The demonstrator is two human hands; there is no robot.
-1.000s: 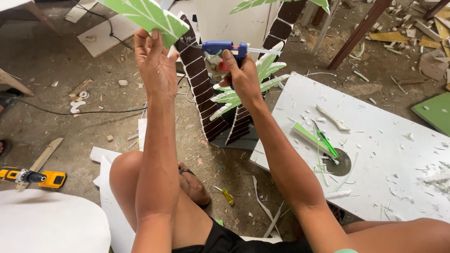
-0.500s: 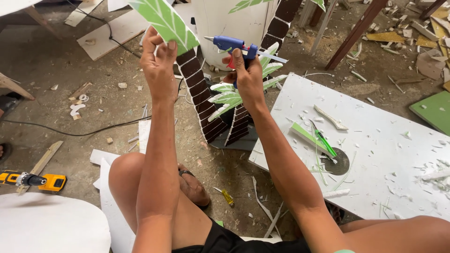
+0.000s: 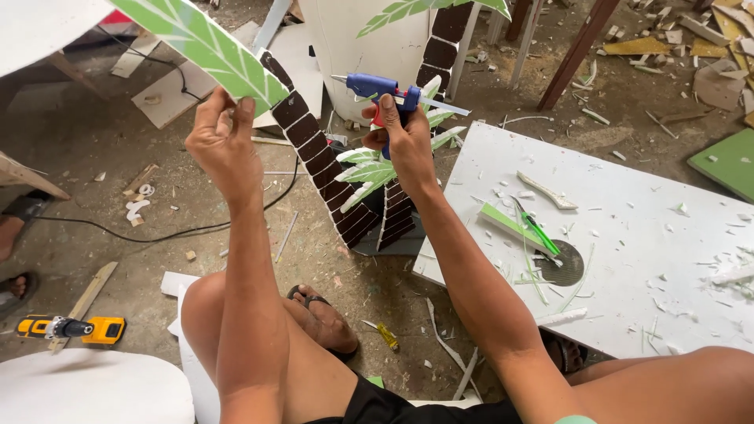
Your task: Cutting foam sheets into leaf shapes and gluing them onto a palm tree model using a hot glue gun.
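My left hand pinches the lower end of a long green foam leaf painted with pale leaflets, held up against the top of a brown-checked palm trunk. My right hand grips a blue hot glue gun with a red trigger, its nozzle pointing left toward the leaf and trunk. A second brown-checked trunk rises behind the gun, with small green-and-white leaves at its lower part.
A white foam board on the right carries scraps, a green strip and a green-handled cutter. A yellow cordless drill lies on the floor at lower left. A black cable crosses the dusty floor. My knees sit below.
Both hands have shifted slightly; the glue gun has come up and its nozzle sits closer to the leaf and trunk top. The view has tilted a little.
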